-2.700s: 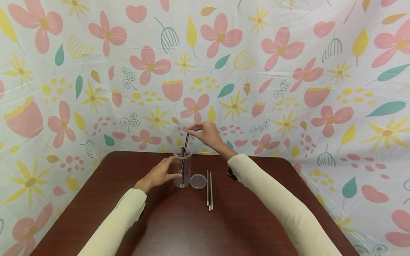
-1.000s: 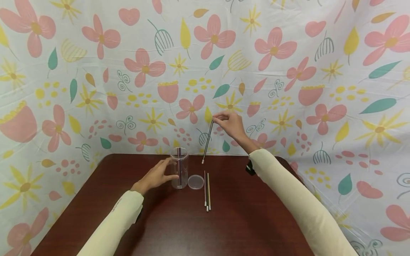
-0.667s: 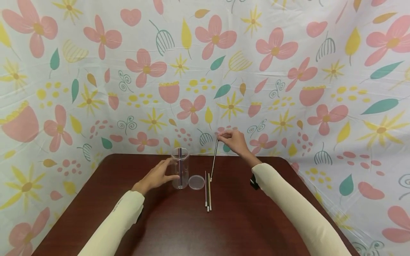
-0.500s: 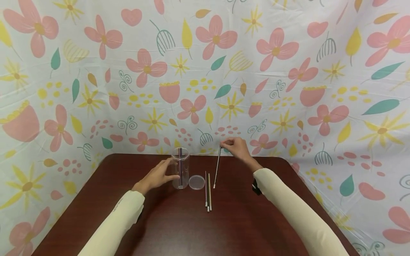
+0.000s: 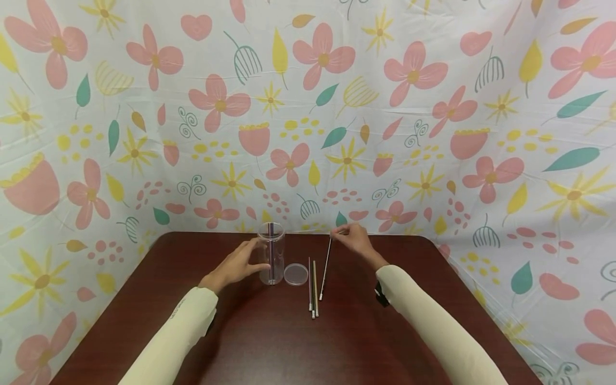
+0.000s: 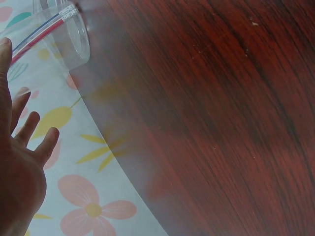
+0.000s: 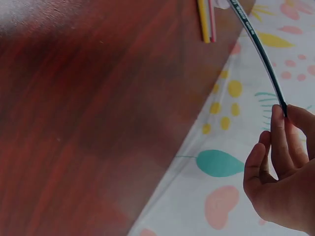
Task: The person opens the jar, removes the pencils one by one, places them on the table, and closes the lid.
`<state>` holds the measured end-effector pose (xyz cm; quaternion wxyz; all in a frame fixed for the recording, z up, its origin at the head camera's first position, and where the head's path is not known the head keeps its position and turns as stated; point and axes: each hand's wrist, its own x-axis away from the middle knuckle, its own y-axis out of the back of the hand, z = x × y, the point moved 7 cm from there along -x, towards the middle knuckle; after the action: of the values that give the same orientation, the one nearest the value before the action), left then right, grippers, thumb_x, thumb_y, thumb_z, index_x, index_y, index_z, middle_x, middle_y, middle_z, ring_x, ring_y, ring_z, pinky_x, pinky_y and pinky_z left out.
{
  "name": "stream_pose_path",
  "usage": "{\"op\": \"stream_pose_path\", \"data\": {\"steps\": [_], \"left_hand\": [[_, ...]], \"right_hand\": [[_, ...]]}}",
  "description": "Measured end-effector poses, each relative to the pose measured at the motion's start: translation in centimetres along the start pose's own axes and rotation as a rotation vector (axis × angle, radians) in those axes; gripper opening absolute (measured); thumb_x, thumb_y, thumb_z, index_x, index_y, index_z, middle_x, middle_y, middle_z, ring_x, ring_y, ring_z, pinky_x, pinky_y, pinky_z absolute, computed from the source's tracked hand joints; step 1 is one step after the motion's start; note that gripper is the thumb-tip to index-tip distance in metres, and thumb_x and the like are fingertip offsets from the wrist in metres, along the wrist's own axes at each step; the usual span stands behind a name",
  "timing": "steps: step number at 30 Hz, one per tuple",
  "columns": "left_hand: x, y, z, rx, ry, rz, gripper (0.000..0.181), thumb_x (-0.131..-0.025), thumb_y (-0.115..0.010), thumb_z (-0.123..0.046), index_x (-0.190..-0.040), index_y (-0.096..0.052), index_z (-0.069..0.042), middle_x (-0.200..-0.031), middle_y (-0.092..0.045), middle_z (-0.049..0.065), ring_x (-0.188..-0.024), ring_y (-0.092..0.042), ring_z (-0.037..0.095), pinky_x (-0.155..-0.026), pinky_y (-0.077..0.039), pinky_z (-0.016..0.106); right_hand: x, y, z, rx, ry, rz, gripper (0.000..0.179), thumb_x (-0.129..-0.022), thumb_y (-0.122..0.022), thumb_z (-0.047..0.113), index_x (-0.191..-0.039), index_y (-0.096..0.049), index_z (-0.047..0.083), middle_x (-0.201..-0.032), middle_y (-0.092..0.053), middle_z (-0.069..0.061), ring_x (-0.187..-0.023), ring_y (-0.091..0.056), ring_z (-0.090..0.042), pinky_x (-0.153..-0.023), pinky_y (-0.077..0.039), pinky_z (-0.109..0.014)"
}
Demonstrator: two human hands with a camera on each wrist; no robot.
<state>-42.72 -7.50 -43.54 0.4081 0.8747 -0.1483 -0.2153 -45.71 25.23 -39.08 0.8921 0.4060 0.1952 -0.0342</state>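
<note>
My right hand point(image 5: 357, 239) pinches the tip end of a dark pencil point(image 5: 325, 270) between thumb and fingertips. The pencil slants down toward the near side, its white eraser end low over or on the table; I cannot tell whether it touches. In the right wrist view, the dark-green pencil point(image 7: 263, 56) shows pale lettering. Just left of it lie three pencils point(image 5: 313, 291) side by side, erasers toward me. My left hand point(image 5: 236, 266) holds a clear jar point(image 5: 278, 262) from the left, thumb in front. Inside the upright jar stand a red pencil point(image 6: 37, 42) and a blue one.
A round clear lid point(image 5: 295, 274) lies flat between the jar and the pencils. The dark red-brown table point(image 5: 269, 342) ends just behind the jar. A floral cloth point(image 5: 308, 107) hangs behind it.
My right hand has drawn the dark pencil out of the jar, carried it right, then lowered it beside the three lying pencils. My left hand has stayed at the jar.
</note>
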Motion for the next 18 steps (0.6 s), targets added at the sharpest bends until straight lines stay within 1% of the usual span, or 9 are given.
{"op": "stream_pose_path", "data": {"steps": [4,7,10,13,18], "left_hand": [[0.0,0.0,0.0,0.005,0.006,0.000,0.068,-0.081,-0.072,-0.048,-0.138,-0.040,-0.030,-0.136,-0.050,0.002,-0.132,-0.037,0.020,-0.103,-0.036,0.053],[0.0,0.0,0.1,0.005,0.009,-0.003,0.068,-0.081,-0.073,-0.048,-0.138,-0.039,-0.031,-0.135,-0.050,0.000,-0.132,-0.037,0.020,-0.103,-0.036,0.053],[0.0,0.0,0.1,0.004,0.008,-0.005,0.068,-0.081,-0.073,-0.048,-0.138,-0.039,-0.032,-0.133,-0.050,-0.003,-0.131,-0.038,0.019,-0.103,-0.036,0.052],[0.0,-0.1,0.1,0.003,0.010,-0.004,0.068,-0.081,-0.073,-0.048,-0.138,-0.038,-0.033,-0.133,-0.049,-0.006,-0.131,-0.038,0.018,-0.103,-0.037,0.052],[0.1,-0.1,0.1,0.008,0.012,-0.008,0.068,-0.081,-0.073,-0.046,-0.138,-0.038,-0.034,-0.133,-0.048,-0.005,-0.131,-0.038,0.018,-0.102,-0.037,0.052]], "right_hand": [[0.4,-0.7,-0.4,0.006,0.007,-0.018,0.016,-0.088,-0.071,0.024,-0.093,-0.077,0.009,-0.089,-0.073,-0.009,-0.080,-0.070,-0.021,-0.066,-0.054,-0.038],[0.6,-1.4,-0.7,0.000,0.007,-0.033,0.015,-0.088,-0.071,0.022,-0.093,-0.076,0.009,-0.091,-0.073,-0.008,-0.080,-0.069,-0.021,-0.068,-0.054,-0.039],[0.8,-2.2,-1.1,-0.004,-0.023,-0.041,0.014,-0.088,-0.072,0.024,-0.093,-0.077,0.012,-0.093,-0.073,-0.006,-0.083,-0.069,-0.021,-0.073,-0.054,-0.040],[1.1,-3.0,-1.5,-0.005,-0.061,-0.036,0.015,-0.088,-0.071,0.026,-0.093,-0.077,0.013,-0.092,-0.073,-0.005,-0.085,-0.068,-0.022,-0.076,-0.054,-0.042],[1.4,-4.3,-1.9,0.002,-0.089,-0.021,0.015,-0.088,-0.072,0.026,-0.093,-0.076,0.013,-0.087,-0.073,-0.004,-0.083,-0.069,-0.022,-0.072,-0.054,-0.041]]}}
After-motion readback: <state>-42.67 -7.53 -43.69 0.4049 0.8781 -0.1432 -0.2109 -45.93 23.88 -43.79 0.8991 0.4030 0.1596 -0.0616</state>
